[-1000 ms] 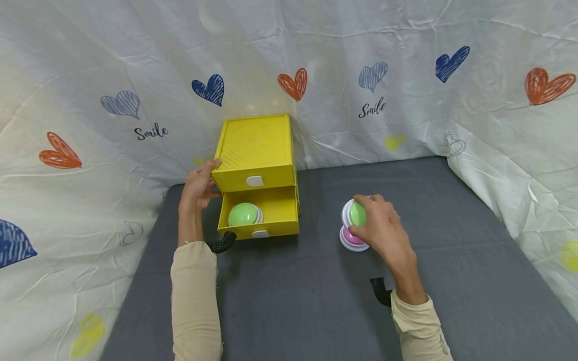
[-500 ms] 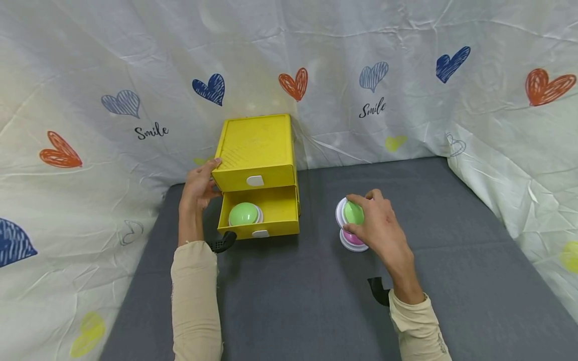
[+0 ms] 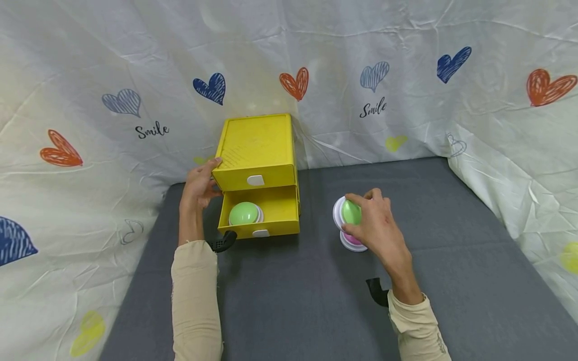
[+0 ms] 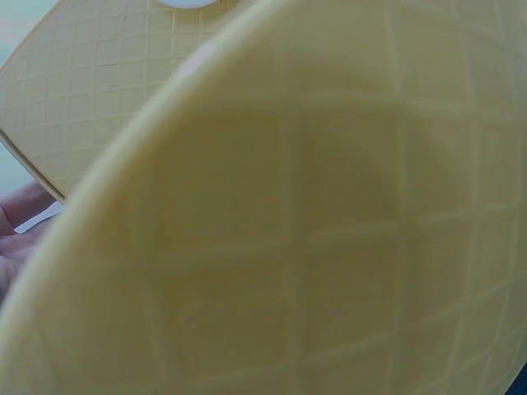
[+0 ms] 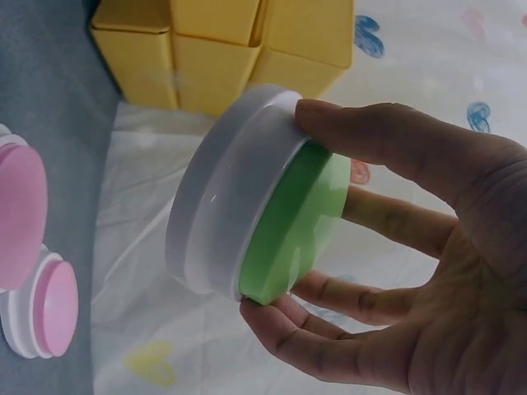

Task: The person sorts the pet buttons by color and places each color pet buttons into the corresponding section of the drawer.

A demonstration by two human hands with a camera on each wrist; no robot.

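In the head view my right hand pinches a green-domed push button with a white base between thumb and fingers. The right wrist view shows this button tilted on its side, thumb on the white rim. A pink push button is partly hidden beneath it. My left hand grips the left front corner of a yellow drawer unit, thumb on top and fingers beside it. Its lower drawer is pulled out, with another green button at its left side.
Two pink buttons, one nearer and one beyond, rest on the grey cloth in the right wrist view. A white sheet printed with hearts hangs behind the table. The unit's gridded yellow drawer front fills the left wrist view.
My right hand has moved slightly left with the green button, which has come further out over the pink one. The left hand and the drawer unit stay in place.
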